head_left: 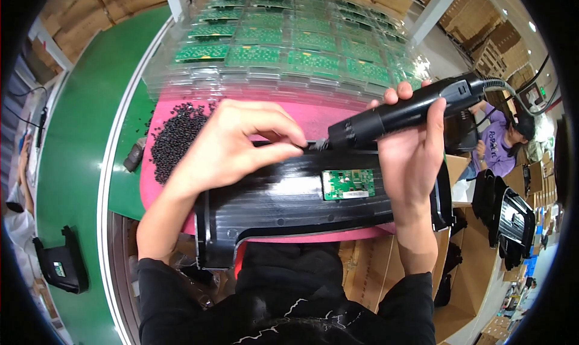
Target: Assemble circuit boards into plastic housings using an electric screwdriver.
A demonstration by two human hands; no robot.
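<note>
My right hand (416, 146) is wrapped round a black electric screwdriver (392, 117), held nearly level with its tip to the left. My left hand (241, 143) pinches at that tip with thumb and forefinger; whatever lies between them is too small to make out. Under both hands lies a long black plastic housing (283, 206), its front edge cut in like an arch. A green circuit board (348, 184) sits on the housing, right of its middle. Left of it, a heap of small black screws (178, 137) is spread on the pink mat (149, 188).
Clear trays of green circuit boards (259, 55) are stacked behind the mat. To the left runs a green conveyor belt (78, 146) carrying another black housing (62, 260). More housings (506, 215) and a person in purple (497, 143) are at right. The screwdriver's cable (512, 91) trails right.
</note>
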